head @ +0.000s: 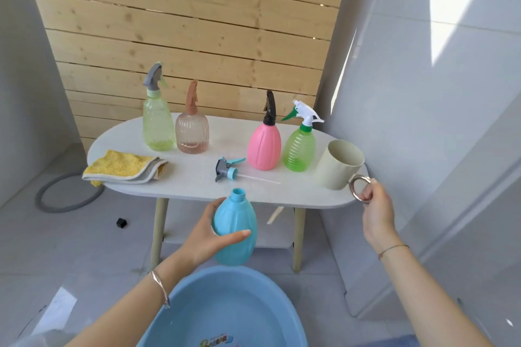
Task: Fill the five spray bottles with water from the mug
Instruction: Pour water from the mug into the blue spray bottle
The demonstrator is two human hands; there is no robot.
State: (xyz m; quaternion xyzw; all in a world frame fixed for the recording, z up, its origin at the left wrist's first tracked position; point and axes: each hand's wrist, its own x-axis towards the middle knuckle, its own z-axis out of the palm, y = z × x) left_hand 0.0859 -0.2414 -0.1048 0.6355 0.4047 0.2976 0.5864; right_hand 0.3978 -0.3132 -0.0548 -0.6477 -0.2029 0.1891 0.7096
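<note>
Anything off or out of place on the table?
Only the spray head lies on its side on the table, off the open blue bottle that the left hand holds. Fits filling; no spill visible.

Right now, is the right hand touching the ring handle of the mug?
Touching. The head view shows the right hand pinching the metal ring handle of the mug, with no gap.

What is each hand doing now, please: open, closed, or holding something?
Left hand: holds the uncapped blue bottle.
Right hand: grips the mug by its ring handle.
</note>
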